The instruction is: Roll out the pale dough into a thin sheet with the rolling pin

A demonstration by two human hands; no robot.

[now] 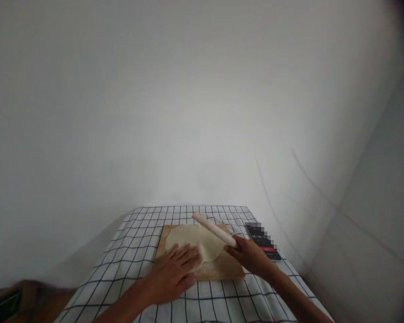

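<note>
The surface (134,251), low in the frame, was covered by a white cloth with a dark grid. At its centre lay a wooden board (227,269) carrying a flat round sheet of dough (191,240). The left hand (175,273) lay open, palm down and fingers spread, on the near edge of the dough. The right hand (251,255) was closed around the near end of a pale rolling pin (213,231), which slanted up and left across the dough's right side. A dark phone (263,242) lay just right of the board, beside the right hand. A plain wall filled the upper frame.
</note>
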